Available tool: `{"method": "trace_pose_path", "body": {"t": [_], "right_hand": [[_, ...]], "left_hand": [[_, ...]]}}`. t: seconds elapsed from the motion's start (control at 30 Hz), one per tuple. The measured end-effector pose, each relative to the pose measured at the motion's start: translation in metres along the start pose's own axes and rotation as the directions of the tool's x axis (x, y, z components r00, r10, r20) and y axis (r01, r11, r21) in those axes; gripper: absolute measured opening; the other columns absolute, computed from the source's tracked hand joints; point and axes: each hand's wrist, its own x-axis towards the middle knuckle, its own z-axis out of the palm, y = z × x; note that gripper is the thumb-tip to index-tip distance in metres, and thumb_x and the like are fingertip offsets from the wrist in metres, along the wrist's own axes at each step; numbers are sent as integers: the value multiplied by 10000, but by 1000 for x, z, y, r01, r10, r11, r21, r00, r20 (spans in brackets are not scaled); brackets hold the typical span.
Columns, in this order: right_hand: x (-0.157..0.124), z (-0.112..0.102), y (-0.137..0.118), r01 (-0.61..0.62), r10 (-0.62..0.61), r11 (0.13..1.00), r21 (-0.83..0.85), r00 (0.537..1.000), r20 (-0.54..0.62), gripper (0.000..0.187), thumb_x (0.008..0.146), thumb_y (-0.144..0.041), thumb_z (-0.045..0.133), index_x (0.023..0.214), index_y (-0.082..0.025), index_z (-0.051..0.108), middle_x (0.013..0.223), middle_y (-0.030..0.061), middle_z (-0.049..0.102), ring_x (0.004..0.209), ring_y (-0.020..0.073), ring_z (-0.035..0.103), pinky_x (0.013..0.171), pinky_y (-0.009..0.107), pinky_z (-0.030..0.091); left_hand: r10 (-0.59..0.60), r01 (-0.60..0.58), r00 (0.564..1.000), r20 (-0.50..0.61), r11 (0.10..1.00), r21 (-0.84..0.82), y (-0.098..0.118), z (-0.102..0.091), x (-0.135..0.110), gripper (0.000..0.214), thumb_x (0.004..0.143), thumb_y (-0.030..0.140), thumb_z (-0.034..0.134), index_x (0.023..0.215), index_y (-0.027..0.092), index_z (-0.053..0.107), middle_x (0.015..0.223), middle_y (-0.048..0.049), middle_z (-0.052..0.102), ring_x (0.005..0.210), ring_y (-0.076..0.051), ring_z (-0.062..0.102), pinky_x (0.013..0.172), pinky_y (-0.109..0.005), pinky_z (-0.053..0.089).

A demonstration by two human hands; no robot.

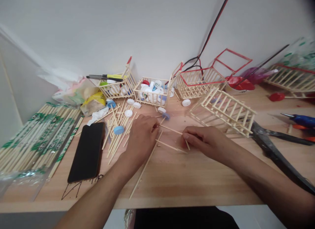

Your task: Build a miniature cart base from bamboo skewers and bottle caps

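Observation:
Both my hands rest on a wooden table (187,176) among thin wooden sticks. My left hand (141,137) is closed in a pinch on one end of a stick (169,128). My right hand (204,140) is closed, its fingertips pinching the other end of that stick, with a short stick (187,145) poking out below them. Another stick (169,146) lies between the hands, and a long one (144,171) runs toward the table's front edge. A loose pile of sticks (118,130) with a blue cap (118,129) lies left of my left hand.
A black phone (87,151) and packs of wrapped chopsticks (36,137) lie at the left. Stick-built baskets (152,91) holding bottle caps stand at the back, one with red trim (197,79). A stick frame (223,112), scissors (278,150) and a blue tool (300,120) are on the right.

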Motion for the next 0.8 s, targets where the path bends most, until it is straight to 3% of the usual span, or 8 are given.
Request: {"method": "trace_pose_path", "body": {"t": [0.23, 0.5, 0.63, 0.8], "right_hand": [[1, 0, 2, -5, 5, 1000, -13, 1000, 20, 315, 923, -315, 400, 710, -202, 604, 595, -25, 515, 541, 111, 441, 532, 249, 299], [2, 2, 8, 20, -20, 1000, -23, 1000, 23, 304, 925, -300, 402, 711, -208, 597, 608, -30, 525, 541, 110, 433, 535, 252, 292], [2, 2, 8, 17, -16, 1000, -26, 1000, 20, 300, 923, -292, 406, 708, -207, 596, 614, -29, 524, 548, 110, 433, 543, 252, 296], [2, 2, 9, 16, -15, 999, -35, 1000, 15, 300, 922, -303, 405, 706, -204, 588, 603, -28, 516, 548, 113, 437, 539, 249, 295]], "left_hand": [[-50, 35, 990, -130, 992, -119, -4, -13, 5, 202, 867, 195, 521, 946, 210, 706, 943, -11, 726, 881, -183, 625, 816, -326, 451], [-127, 118, 991, -50, 980, -158, -14, -27, 10, 187, 830, 177, 573, 928, 204, 730, 877, -7, 745, 781, -158, 645, 751, -285, 473], [-61, 54, 998, -32, 979, -196, -13, -22, 9, 207, 802, 118, 586, 912, 203, 738, 904, -9, 746, 802, -153, 649, 762, -285, 485], [138, -145, 988, -70, 983, -110, -16, -14, 9, 194, 793, 88, 588, 866, 182, 742, 859, -31, 736, 831, -178, 647, 792, -327, 484]]}}
